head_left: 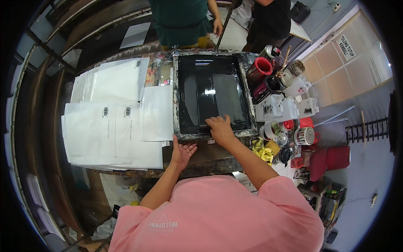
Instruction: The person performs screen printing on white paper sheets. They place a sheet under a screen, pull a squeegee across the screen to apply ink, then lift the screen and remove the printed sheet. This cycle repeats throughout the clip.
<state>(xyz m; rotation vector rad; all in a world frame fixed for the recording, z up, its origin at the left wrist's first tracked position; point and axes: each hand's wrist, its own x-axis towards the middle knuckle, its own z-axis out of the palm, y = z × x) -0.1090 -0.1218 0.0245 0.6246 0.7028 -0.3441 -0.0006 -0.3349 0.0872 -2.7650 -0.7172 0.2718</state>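
A screen printing frame (176, 96) with black ink over its mesh lies on the worktable in front of me. My right hand (221, 130) is over the frame's near side, fingers bent down against the dark, inky area. What those fingers grip is lost in the black. Just below the frame's near left corner is my left hand (182, 154), palm turned up and fingers apart, with the thumb up by the corner. It holds nothing. A white sheet (157, 113) lies against the frame's left side, its right edge along the frame.
Stacks of white printed sheets (88, 134) cover the table's left part. To the right crowd a red ink pot (262, 66), white plastic jugs (269, 108), tins and a yellow crumpled wrapper (262, 150). Across the table stands a person in a green shirt (180, 21); another is behind.
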